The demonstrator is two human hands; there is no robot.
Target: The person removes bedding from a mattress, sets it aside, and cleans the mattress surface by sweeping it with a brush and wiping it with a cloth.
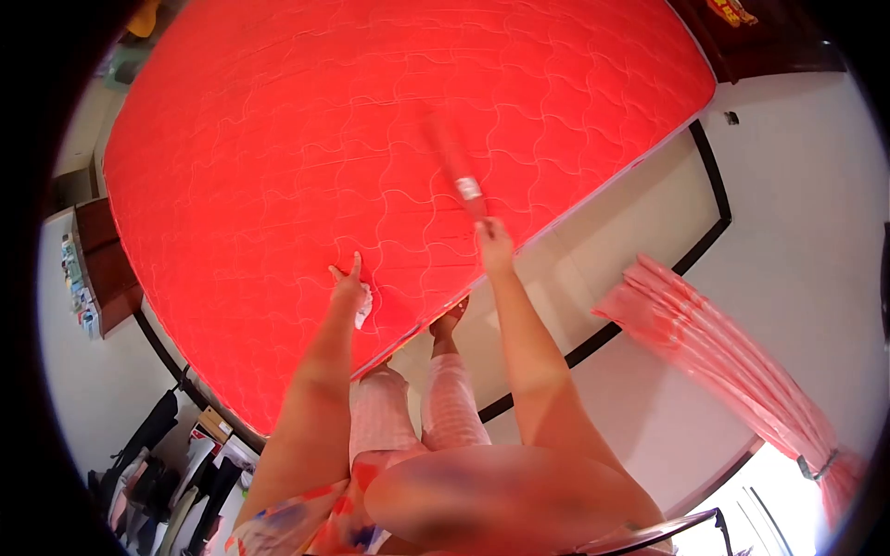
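Observation:
A large red quilted mattress [306, 139] fills the upper middle of the view. My right hand [494, 246] is closed round the handle of a long reddish brush [451, 153] with a white label. The brush is blurred over the mattress, and its far end is hard to make out. My left hand [348, 285] rests on the mattress near its front edge, with fingers spread. A crumpled white cloth [363, 307] shows beside that hand, partly under it; whether the hand grips it is unclear.
A pink curtain [723, 361] hangs at the right, tied near a bright window. Dark clothes and bags [153, 491] stand at the lower left. A brown cabinet [107, 264] with small bottles is at the left. My feet are by the mattress edge, on pale floor.

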